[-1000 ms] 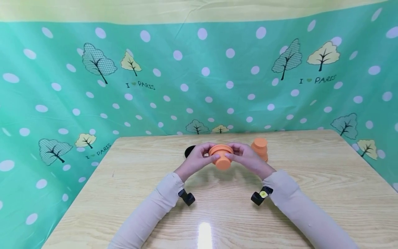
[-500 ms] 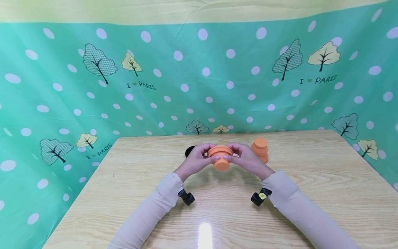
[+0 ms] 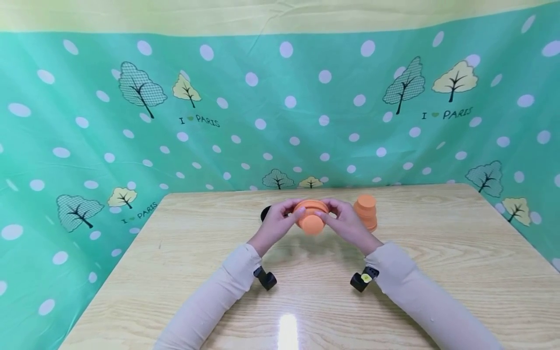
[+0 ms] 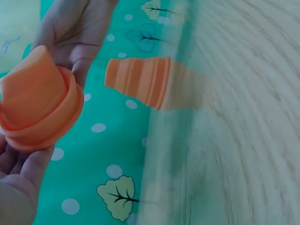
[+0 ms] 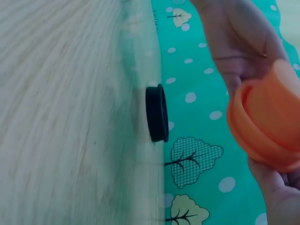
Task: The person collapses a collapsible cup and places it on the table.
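Both hands hold an orange collapsible cup point(image 3: 313, 225) above the table, seen in all three views. Its narrow flat end faces down toward the head camera, and its wall is partly folded into the wide rim, skewed in the left wrist view. My left hand point(image 3: 276, 222) grips the rim's left side, its thumb pressing the wall near the narrow end. On the opposite side my right hand point(image 3: 350, 223) does the same. Some fingertips are hidden behind the rim. A second orange collapsible cup point(image 3: 365, 212) stands extended, wide end down, on the table beyond my right hand.
A low round black piece with a rim point(image 5: 156, 114) lies on the wooden table point(image 3: 197, 262), partly hidden behind my left hand in the head view. A green dotted cloth point(image 3: 306, 97) hangs along the table's far edge. Small black cameras point(image 3: 267, 279) sit on both wrists.
The held cup has gone from more extended to more folded, its narrow end now tipped toward the head camera. The thumbs have shifted on its wall. The second cup stays put.
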`<state>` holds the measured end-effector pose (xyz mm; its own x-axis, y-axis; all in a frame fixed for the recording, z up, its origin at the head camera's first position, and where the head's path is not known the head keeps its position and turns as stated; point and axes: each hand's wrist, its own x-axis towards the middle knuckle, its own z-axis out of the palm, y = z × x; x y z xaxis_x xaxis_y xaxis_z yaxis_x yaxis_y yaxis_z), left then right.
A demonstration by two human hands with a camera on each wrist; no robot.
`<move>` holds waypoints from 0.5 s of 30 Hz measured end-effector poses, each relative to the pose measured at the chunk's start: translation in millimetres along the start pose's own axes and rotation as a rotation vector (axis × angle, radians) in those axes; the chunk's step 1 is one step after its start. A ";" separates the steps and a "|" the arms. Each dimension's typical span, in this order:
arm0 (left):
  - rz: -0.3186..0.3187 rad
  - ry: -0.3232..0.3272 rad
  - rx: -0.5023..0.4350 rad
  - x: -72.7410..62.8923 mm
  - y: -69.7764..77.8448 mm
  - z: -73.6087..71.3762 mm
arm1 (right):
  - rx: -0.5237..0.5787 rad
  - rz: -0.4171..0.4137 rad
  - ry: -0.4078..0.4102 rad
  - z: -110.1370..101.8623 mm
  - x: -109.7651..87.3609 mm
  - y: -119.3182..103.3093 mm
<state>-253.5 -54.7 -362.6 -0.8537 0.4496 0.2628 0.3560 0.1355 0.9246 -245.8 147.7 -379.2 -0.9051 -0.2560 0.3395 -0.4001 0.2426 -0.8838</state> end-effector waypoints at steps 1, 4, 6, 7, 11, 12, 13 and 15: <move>-0.014 -0.001 -0.044 1.3 -3.1 -0.6 | 0.009 0.007 0.020 0.7 0.1 -0.7; -0.058 -0.023 -0.167 5.3 -12.2 -2.0 | 0.065 0.042 0.076 1.9 0.0 -3.1; -0.072 -0.036 -0.202 7.0 -16.6 -2.2 | 0.109 0.065 0.101 2.1 -0.1 -4.9; -0.072 -0.037 -0.204 7.3 -17.2 -2.0 | 0.132 0.079 0.107 2.2 0.0 -5.3; -0.050 -0.014 -0.188 7.1 -16.7 0.0 | 0.184 0.108 0.116 2.9 0.1 -5.8; -0.040 -0.008 -0.183 7.0 -16.1 0.7 | 0.190 0.114 0.115 3.2 0.1 -5.6; -0.029 -0.004 -0.178 6.8 -15.6 1.4 | 0.196 0.117 0.114 3.5 0.0 -5.3; -0.009 0.003 -0.171 6.4 -14.7 2.6 | 0.198 0.120 0.119 4.2 -0.4 -5.3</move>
<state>-263.2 -51.4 -375.2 -0.8578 0.4467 0.2543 0.2783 -0.0123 0.9604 -242.8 142.6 -376.0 -0.9596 -0.1218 0.2536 -0.2636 0.0738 -0.9618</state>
